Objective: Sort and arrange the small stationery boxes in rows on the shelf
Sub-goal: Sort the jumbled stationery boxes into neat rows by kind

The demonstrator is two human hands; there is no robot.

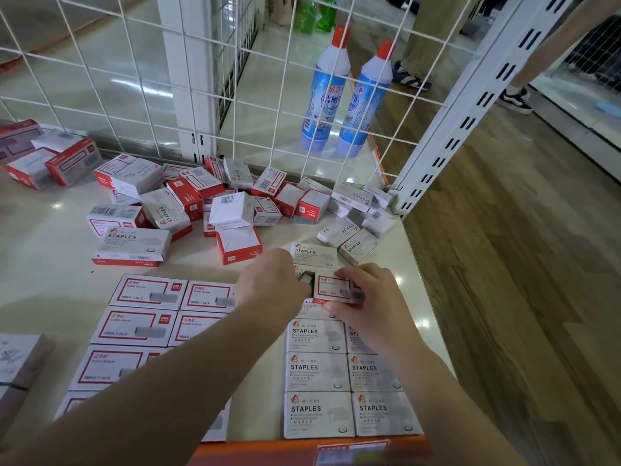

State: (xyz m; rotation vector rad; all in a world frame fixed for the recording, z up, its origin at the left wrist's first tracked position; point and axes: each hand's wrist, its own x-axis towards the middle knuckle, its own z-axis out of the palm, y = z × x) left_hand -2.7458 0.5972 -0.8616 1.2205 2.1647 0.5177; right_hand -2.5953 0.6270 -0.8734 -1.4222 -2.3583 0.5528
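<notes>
Basically shelf (50,250) carries a loose pile (208,200) at the back and tidy rows (339,375) up front, faces up so labels read. Right hand (366,290) pinches a red-framed box (332,287) at the row's end; left hand (272,280) curls round something small there, probably steadying.

"STAPLES" is printed in dark capitals on the grey-white boxes (318,414) laid in rows at the shelf's front right, and again on a loose one (133,244) lying flat by the heap. The red-framed boxes (148,291) carry Chinese characters, a line reading roughly "1000 … 24/6" (blurry, so partly a guess) and a small red "deli" badge. The two blue bottles (324,92) behind the wire show large Chinese characters.
</notes>
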